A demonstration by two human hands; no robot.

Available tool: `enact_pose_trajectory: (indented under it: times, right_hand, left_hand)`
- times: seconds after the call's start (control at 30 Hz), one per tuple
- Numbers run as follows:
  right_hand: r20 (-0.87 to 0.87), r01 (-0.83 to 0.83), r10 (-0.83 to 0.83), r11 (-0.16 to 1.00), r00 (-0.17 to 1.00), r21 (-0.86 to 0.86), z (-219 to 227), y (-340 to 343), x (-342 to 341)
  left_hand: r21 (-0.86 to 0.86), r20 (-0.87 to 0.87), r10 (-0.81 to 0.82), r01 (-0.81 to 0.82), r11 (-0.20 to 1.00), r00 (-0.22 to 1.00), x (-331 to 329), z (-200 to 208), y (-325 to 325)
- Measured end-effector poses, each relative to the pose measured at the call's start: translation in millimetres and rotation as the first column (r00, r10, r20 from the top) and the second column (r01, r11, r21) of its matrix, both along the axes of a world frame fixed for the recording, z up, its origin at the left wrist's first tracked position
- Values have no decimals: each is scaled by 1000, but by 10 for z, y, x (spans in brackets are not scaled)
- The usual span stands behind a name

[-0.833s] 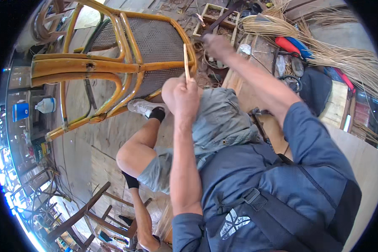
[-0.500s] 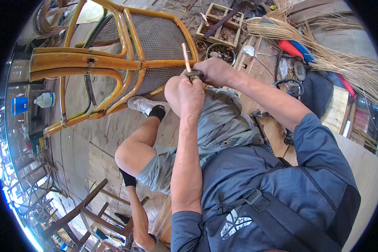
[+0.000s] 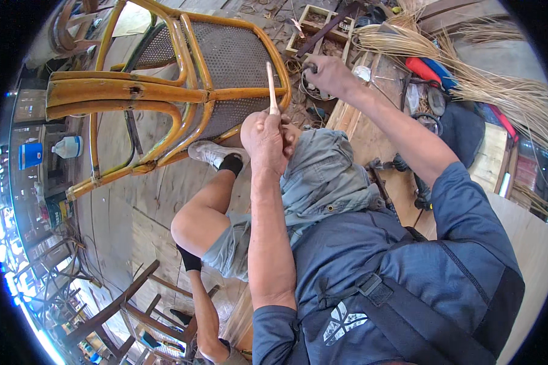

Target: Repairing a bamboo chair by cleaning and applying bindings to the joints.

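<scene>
- Stick is pale and thin, near the middle of the view. It points up and away from the body. Its low end is in the left hand.
- Far left, a white jug is just beside a blue box, both well apart from the hands.
- Next comes a big chair with bent yellow-brown poles. In the view, the stick's tip crosses the edge of its seat. I cannot tell if they touch, so that side looks tight.
- Below the chair, floor boards show up to a bent leg, and that leaves some room low down.
- The left hand is curled tight round the stick, right by a knee. The knee likely helps keep it steady. Most of the stick pokes out, so its sides are easy to get at.
- The right hand is up and to the right, well apart from the stick. Its fingers are bent round a small dark tool. I cannot tell its shape. The gap gives that arm room to swing.
- Above it is a wooden tray.
- Far right, long canes lie in a bunch, out of the arm's way.
</scene>
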State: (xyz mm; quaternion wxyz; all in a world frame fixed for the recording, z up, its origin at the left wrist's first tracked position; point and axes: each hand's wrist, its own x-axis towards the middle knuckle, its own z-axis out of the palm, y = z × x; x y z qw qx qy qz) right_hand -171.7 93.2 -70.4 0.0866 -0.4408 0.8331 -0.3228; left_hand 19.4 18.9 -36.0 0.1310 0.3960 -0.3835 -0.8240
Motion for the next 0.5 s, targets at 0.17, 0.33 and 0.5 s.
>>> enact_pose_trajectory:
  times: [0.17, 0.33, 0.5]
  right_hand:
    - [108, -139, 129, 985, 986, 97, 0, -98, 311]
    - [1, -269, 276, 936, 961, 227, -70, -191, 445]
    - [-226, -211, 259, 953, 939, 217, -274, -222, 169]
  left_hand:
    - [-87, -13, 3, -4, 996, 1000, -30, -88, 26]
    - [-310, 121, -24, 61, 949, 992, -73, -137, 67]
    - [-716, 75, 59, 12, 698, 995, -127, -293, 165]
